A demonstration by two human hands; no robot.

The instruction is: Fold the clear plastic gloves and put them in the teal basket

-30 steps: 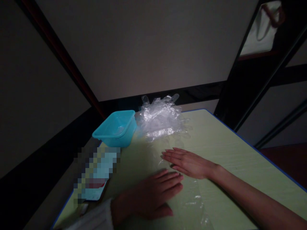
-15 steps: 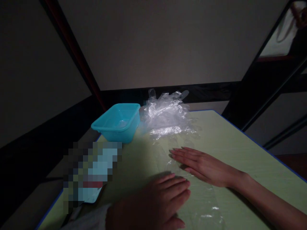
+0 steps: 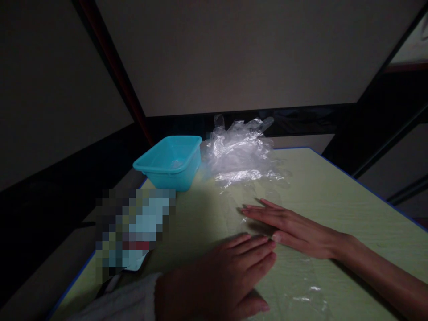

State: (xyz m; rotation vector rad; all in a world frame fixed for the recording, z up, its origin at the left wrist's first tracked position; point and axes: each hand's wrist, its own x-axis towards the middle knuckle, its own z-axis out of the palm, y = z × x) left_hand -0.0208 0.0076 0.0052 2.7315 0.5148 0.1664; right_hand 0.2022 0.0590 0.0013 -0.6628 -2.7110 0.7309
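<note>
A thin clear plastic glove [image 3: 306, 292] lies spread flat on the table and is hard to make out. My left hand [image 3: 230, 272], in a white sleeve, rests palm down over its left side with fingers stretched out. My right hand [image 3: 290, 225] is open across the glove's far part, tilted, with its thumb close to my left fingertips. Neither hand grips anything. Beyond them sits a crumpled pile of clear disposable plastic gloves [image 3: 242, 154].
A turquoise plastic basin [image 3: 167, 167] stands at the table's back left corner, beside the glove pile. A blurred-out light-blue flat item [image 3: 145, 232] lies at the left edge. The pale green table [image 3: 334, 196] has a blue rim, and a wall stands behind it.
My right hand has tilted and partly lifted, its thumb now nearer my left fingertips. My left hand stays flat with its thumb spread wider. The view has shifted slightly.
</note>
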